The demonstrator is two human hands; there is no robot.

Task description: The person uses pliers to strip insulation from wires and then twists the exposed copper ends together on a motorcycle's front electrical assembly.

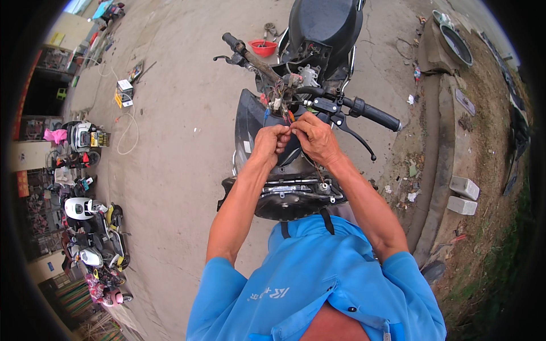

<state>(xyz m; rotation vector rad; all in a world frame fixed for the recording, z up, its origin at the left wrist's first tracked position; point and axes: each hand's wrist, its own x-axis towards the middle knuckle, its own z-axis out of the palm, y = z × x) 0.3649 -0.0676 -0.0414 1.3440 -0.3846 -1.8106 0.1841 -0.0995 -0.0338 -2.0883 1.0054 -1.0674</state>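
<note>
A black scooter (324, 34) stands in front of me with its front cover off and a bundle of coloured wires (282, 108) bared below the handlebar (369, 112). My left hand (269, 143) and my right hand (314, 136) meet just under that bundle. Both pinch the ends of thin wires between fingertips, close together. The black front panel (247, 122) hangs behind my left hand. What exactly sits between the fingertips is too small to make out.
A red bowl (263, 47) lies on the concrete beside the scooter's seat. A concrete kerb (438, 170) and two grey blocks (463, 195) run along the right, with dirt beyond. Several parked scooters (94, 227) line the far left. A cable and small boxes (124, 94) lie on the ground.
</note>
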